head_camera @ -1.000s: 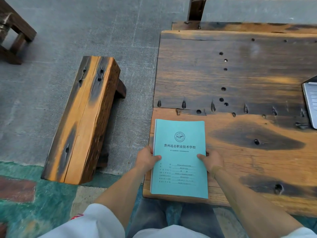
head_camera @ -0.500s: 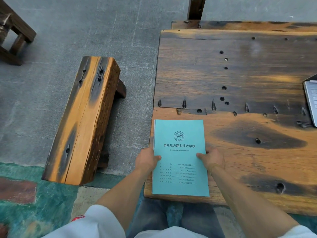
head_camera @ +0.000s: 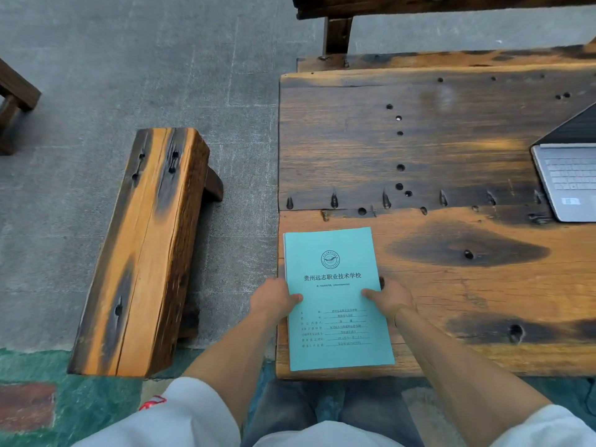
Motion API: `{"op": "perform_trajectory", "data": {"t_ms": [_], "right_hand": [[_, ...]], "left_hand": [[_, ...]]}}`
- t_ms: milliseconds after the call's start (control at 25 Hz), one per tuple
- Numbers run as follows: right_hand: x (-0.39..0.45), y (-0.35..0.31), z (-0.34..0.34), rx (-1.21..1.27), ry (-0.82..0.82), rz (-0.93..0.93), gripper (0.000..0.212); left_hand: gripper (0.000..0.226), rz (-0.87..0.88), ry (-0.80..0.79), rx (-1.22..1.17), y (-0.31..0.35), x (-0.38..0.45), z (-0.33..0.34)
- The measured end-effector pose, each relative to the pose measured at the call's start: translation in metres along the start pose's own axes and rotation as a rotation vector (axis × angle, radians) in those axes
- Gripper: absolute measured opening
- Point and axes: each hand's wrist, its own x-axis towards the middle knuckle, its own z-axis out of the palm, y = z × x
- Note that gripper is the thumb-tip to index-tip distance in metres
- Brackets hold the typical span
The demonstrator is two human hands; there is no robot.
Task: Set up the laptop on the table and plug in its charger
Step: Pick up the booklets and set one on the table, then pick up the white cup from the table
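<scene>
A teal booklet (head_camera: 335, 285) with printed Chinese text lies flat at the near left corner of the wooden table (head_camera: 451, 140). My left hand (head_camera: 274, 300) grips its left edge, thumb on the cover. My right hand (head_camera: 392, 298) grips its right edge the same way. An open silver laptop (head_camera: 571, 179) sits at the table's right side, cut off by the frame edge; its keyboard and part of the dark screen show. No charger is in view.
A low wooden bench (head_camera: 142, 250) stands on the grey floor left of the table. Another bench's leg (head_camera: 337, 35) rises beyond the table's far edge. Part of a dark wooden stool (head_camera: 14, 104) shows at far left. The tabletop has several holes.
The view has shifted right, so more of the laptop shows. The booklet has slid slightly away from me on the table, with both hands still on its edges.
</scene>
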Motion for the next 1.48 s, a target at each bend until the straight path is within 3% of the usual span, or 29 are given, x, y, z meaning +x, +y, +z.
{"op": "perform_trajectory", "data": {"t_ms": [80, 240, 560, 760, 1080, 1480], "right_hand": [[-0.006, 0.0, -0.01, -0.02, 0.022, -0.043, 0.045], [-0.026, 0.006, -0.035, -0.166, 0.152, -0.117, 0.077], [-0.074, 0.078, -0.122, -0.344, 0.358, -0.114, 0.082], [-0.11, 0.173, -0.176, -0.28, 0.48, -0.009, 0.087], [-0.18, 0.39, -0.242, -0.129, 0.618, 0.238, 0.089], [-0.278, 0.609, -0.234, 0.135, 0.731, 0.613, 0.091]], "left_hand": [[0.054, 0.028, 0.086, 0.037, 0.003, -0.001, -0.009], [0.069, 0.209, 0.251, 0.134, 0.019, 0.002, -0.029], [0.091, 0.656, 0.315, 0.258, 0.123, -0.014, -0.047], [0.097, 0.867, 0.329, 0.393, 0.227, -0.049, -0.021], [0.097, 1.059, 0.307, 0.528, 0.408, -0.15, 0.094], [0.092, 1.389, 0.187, 0.748, 0.577, -0.26, 0.238]]}}
